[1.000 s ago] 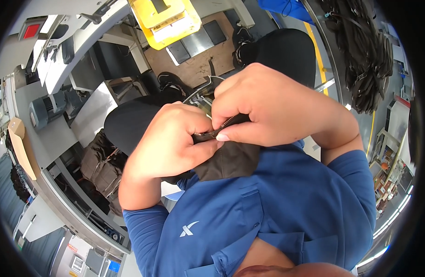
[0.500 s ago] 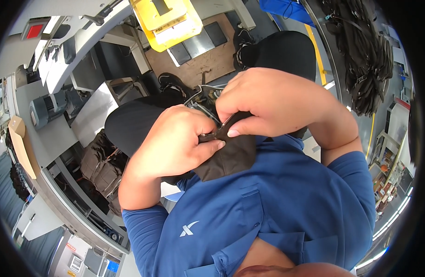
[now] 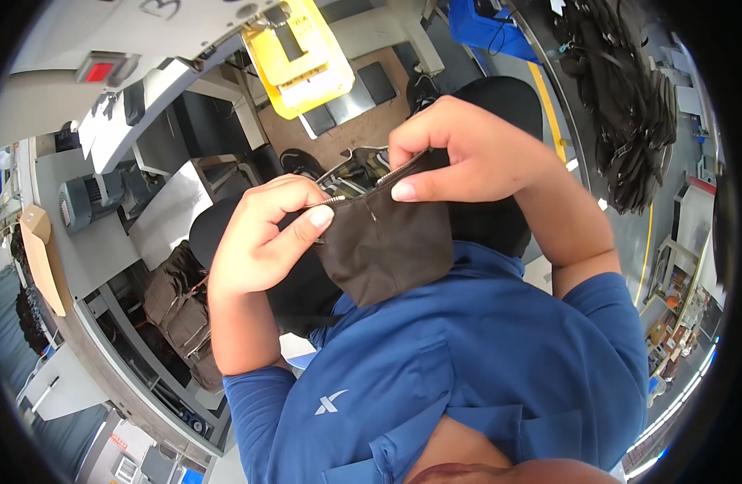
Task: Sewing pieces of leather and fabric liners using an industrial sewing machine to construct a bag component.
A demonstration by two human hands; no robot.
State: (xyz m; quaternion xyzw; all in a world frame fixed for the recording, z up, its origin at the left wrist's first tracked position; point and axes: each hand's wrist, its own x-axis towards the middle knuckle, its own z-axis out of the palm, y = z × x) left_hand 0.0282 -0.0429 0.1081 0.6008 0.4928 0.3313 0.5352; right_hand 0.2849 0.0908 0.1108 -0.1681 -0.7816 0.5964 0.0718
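Note:
A dark brown fabric pouch (image 3: 391, 250) hangs spread out over my lap, its metal-toothed zipper (image 3: 399, 171) running along the far edge. With thumb and fingers, my left hand (image 3: 266, 234) pinches the left end of that edge. My right hand (image 3: 476, 157) grips the right end the same way, thumb on the near face. A short light mark or slit (image 3: 375, 215) shows below the middle of the zipper. Just beyond the pouch, partly hidden by it, lie a bent metal wire and some patterned greenish material (image 3: 356, 172).
A yellow bin (image 3: 306, 77) is ahead of my knees, and a blue crate (image 3: 488, 32) stands at the far right. Dark fabric pieces (image 3: 629, 121) hang in a bundle on the right. More dark fabric (image 3: 177, 310) lies at the left, near a grey motor (image 3: 92, 198).
My hands have moved apart, drawing the pouch's zippered edge out wide. More of the pouch's face shows between them. The view has shifted slightly.

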